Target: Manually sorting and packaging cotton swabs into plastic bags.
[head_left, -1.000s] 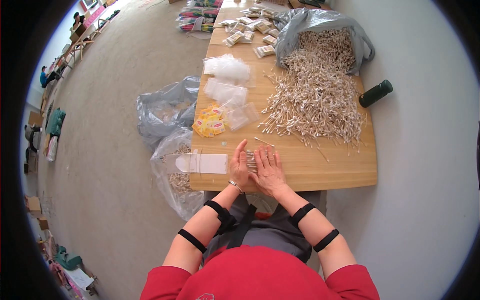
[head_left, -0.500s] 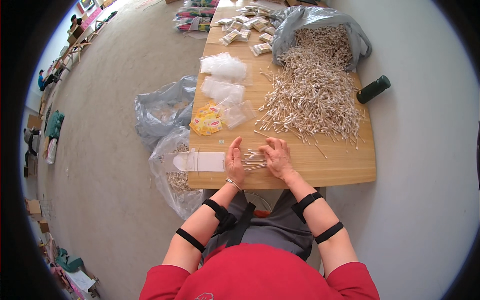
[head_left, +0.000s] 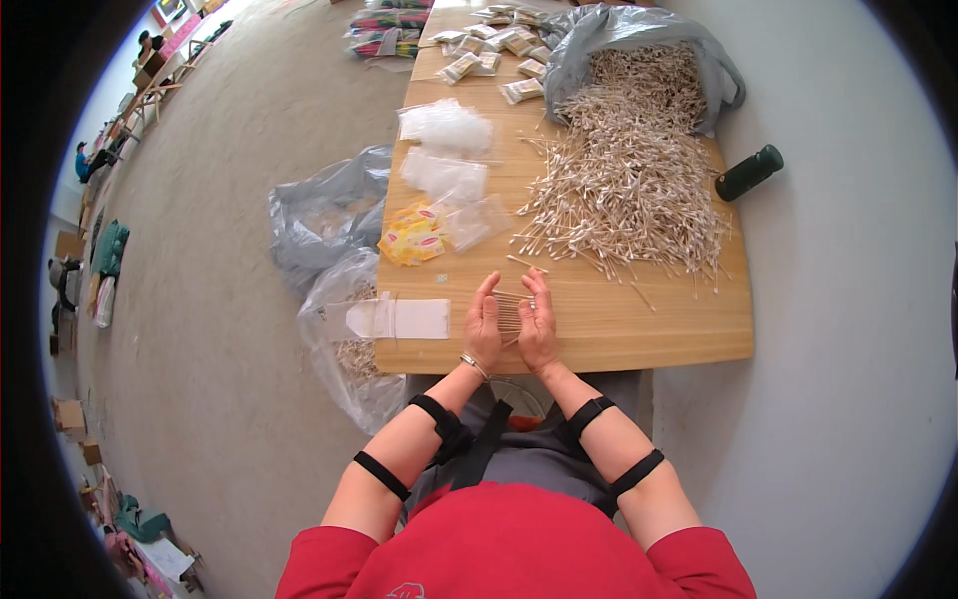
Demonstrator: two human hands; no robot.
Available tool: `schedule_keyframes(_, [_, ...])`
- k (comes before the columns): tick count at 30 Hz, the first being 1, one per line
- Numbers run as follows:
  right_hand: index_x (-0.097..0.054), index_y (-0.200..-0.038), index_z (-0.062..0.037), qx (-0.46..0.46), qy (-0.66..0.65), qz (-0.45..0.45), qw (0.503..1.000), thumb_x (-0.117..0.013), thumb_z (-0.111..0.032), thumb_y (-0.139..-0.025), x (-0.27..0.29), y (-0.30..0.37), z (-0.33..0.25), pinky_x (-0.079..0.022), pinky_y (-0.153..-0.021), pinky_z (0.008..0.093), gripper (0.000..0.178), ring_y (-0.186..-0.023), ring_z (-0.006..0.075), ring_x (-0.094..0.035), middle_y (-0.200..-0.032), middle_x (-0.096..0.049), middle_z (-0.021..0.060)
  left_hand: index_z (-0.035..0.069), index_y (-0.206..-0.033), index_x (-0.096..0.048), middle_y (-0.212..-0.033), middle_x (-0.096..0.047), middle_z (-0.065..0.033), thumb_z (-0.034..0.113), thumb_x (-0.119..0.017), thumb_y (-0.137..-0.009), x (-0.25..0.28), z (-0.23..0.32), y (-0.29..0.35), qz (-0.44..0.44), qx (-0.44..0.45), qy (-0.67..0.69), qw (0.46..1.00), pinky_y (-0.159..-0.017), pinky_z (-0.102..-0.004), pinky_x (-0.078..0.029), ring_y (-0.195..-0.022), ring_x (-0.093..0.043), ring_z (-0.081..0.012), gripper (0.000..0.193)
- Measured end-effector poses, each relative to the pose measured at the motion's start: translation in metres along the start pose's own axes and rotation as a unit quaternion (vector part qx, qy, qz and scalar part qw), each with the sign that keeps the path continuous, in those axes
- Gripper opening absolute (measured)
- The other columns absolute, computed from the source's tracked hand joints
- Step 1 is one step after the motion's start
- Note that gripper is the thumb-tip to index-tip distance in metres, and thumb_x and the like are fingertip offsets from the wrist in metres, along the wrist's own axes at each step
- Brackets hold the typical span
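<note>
While pressed palm to palm, left hand and right hand around cotton swabs

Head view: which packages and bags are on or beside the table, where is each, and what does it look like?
Yellow packets: small flat pile, left side of table.
Clear small bags: loose heaps beyond the yellow packets.
Filled sachets: pale, scattered at the far end.
Grey bag: far right, open, spilling cotton swabs.
White flat pouch: near left edge.
Clear floor bags: beside the table's left.
</note>
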State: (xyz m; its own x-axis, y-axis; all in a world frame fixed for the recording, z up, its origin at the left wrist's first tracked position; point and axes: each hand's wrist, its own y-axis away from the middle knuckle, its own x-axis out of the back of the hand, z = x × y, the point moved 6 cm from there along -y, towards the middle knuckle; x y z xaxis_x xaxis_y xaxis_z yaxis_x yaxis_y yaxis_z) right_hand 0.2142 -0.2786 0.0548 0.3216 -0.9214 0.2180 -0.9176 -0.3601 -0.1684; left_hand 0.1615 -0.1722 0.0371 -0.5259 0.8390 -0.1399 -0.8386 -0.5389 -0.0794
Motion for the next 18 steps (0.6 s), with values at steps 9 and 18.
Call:
schedule_keyframes(9, [-0.026, -0.14, -0.0007, 0.204, 0.315, -0.217, 0.901, -0.073, -0.027, -0.073, 0.004, 0.021, -0.036, -0.022, -0.111, 0.0452, 0.086, -0.138, 0.0403, -0.018, -0.146, -0.024, 0.0209, -0.002, -0.131, -0.045, -0.131, -0.049, -0.0139, 0.033, -0.036, -0.101, 0.028, 0.004, 0.0, 0.057, 0.025, 0.05, 0.997, -0.104, -0.0301, -0.032, -0.121, -0.044, -0.0186, 0.047])
schedule_keyframes(18, [-0.024, -0.139, 0.0028, 0.171, 0.316, -0.116, 0.926, -0.074, -0.021, -0.071, 0.004, 0.007, -0.016, -0.022, -0.112, 0.0429, 0.088, -0.136, 0.038, -0.021, -0.144, -0.025, 0.0214, -0.002, -0.132, -0.044, -0.134, -0.047, -0.0152, 0.031, -0.036, -0.101, 0.025, -0.003, -0.019, 0.035, 0.016, 0.074, 0.997, -0.106, -0.0309, -0.031, -0.124, -0.044, -0.0211, 0.046])
